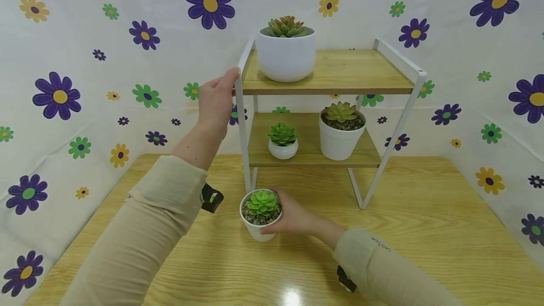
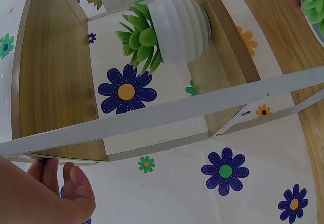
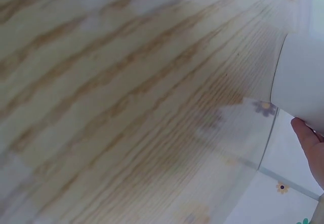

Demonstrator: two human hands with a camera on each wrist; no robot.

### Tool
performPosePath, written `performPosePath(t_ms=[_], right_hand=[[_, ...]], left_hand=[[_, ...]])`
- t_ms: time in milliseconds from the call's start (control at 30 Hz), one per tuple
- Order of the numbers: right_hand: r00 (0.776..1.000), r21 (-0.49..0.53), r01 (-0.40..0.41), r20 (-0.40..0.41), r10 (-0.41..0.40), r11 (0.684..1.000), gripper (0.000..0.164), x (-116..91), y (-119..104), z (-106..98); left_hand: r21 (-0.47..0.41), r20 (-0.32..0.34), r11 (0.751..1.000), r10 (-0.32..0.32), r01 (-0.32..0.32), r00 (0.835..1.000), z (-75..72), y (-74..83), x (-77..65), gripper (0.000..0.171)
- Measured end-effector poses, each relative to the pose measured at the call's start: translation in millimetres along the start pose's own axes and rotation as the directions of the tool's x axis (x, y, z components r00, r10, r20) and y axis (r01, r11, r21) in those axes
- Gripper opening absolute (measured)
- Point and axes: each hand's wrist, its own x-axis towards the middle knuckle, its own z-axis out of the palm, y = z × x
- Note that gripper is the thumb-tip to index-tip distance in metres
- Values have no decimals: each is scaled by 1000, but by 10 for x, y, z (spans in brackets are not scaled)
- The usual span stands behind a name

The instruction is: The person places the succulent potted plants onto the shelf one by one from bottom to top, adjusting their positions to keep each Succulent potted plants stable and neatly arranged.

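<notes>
My left hand [image 1: 216, 100] grips the upper left corner of a two-tier shelf's white metal frame [image 1: 241, 122]. In the left wrist view its fingers [image 2: 49, 176] curl at the frame beside the top board. My right hand [image 1: 293, 216] holds a small white pot with a bright green succulent [image 1: 261, 203], thumb and fingers round its side. The pot is in front of the shelf's left leg, low over the wooden table. At the right wrist view's right edge, the white pot [image 3: 301, 79] shows with fingertips [image 3: 302, 130] against it.
A round white bowl planter [image 1: 286, 55] sits on the top board's left side. The lower board [image 1: 297, 162] carries a small ribbed pot [image 1: 283, 149] on the left and a larger white pot [image 1: 340, 140] on the right. Flower-patterned cloth [image 1: 76, 60] hangs behind the table [image 1: 425, 230].
</notes>
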Motion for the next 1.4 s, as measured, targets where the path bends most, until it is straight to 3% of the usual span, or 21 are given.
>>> performPosePath(t_ms=[600,1400], right_hand=[[999,-11,-16,-49,16,1000,96,-83,21,-110],[1000,-26,-15,9,15,1000,97,-541,66,-562]], left_hand=[[-15,2,1000,-1,1,1000,12,-7,0,43],[-14,0,1000,-10,10,1000,27,12,-15,46]])
